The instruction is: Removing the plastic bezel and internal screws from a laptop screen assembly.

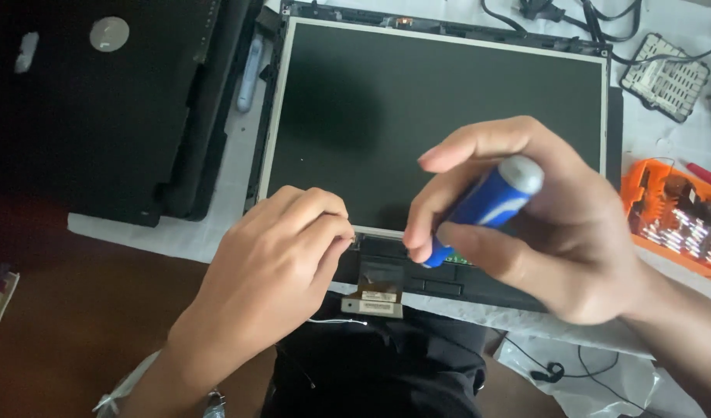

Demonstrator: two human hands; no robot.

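Rightward, fingers (448,232) of the right hand (541,232) pinch a blue screwdriver (491,197), tip down at the bottom edge of a bare laptop screen panel (440,108). Left hand (274,271) rests curled beside it, fingertips pressed together on the panel's lower frame. Orange bit case (676,220) sits far right on the tabletop (216,224).

Orange bit case (675,217) (open) — black cables (595,27).
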